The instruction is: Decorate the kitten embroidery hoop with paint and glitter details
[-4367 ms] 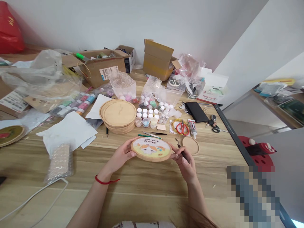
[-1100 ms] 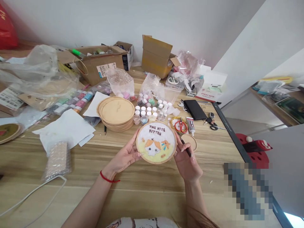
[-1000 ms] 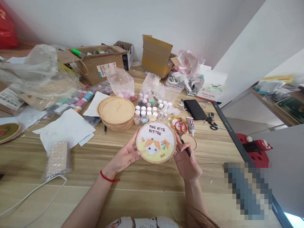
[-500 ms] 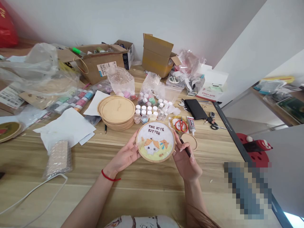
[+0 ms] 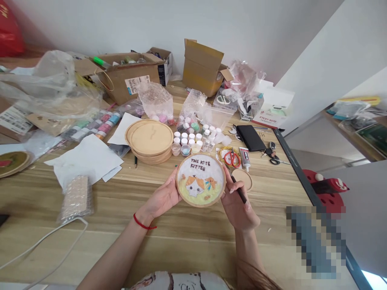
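Observation:
A round wooden plaque [image 5: 200,179] with a cat picture and the words "THE KITE KITTEN" is held tilted up above the wooden table [image 5: 187,241]. My left hand [image 5: 163,197] grips its left rim, fingers curled behind it. My right hand [image 5: 240,205] supports the right rim and also pinches a thin dark tool [image 5: 238,191] that points up past the plaque's edge. A red string circles my left wrist.
A stack of blank wooden discs [image 5: 150,140] and several small paint pots [image 5: 190,139] lie just beyond the plaque. Red scissors [image 5: 234,157], a glue tube [image 5: 244,157] and a small wooden coaster [image 5: 242,178] sit to the right. Cardboard boxes [image 5: 203,67], plastic bags and white paper [image 5: 87,159] crowd the back and left.
Since 4.4 s ago both hands have tilted the plaque up from lying nearly flat, so its face shows. Over the last second it has barely shifted.

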A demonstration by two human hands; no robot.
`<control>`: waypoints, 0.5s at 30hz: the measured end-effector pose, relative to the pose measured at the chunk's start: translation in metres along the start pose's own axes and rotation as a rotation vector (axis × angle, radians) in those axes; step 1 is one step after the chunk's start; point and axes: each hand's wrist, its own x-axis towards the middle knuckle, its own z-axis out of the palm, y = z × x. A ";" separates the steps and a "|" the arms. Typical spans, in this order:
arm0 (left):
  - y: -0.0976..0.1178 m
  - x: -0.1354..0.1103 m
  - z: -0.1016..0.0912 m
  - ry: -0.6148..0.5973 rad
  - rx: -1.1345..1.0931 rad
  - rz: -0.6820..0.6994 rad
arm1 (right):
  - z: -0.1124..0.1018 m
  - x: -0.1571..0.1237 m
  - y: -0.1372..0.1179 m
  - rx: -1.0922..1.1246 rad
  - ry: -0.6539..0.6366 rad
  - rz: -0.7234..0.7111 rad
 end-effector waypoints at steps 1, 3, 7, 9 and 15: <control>0.000 0.000 0.001 -0.001 -0.003 -0.002 | 0.000 0.000 0.000 -0.010 -0.014 -0.010; 0.001 0.000 0.003 0.003 -0.010 -0.009 | -0.001 0.000 0.001 -0.023 -0.040 -0.021; 0.001 0.000 0.006 0.027 -0.031 -0.026 | -0.001 0.000 0.002 -0.038 -0.051 -0.032; 0.001 0.000 0.006 0.028 -0.037 -0.031 | -0.001 0.000 0.003 -0.041 -0.045 -0.038; 0.000 0.001 0.007 0.022 -0.041 -0.032 | 0.000 0.000 0.003 -0.045 -0.052 -0.043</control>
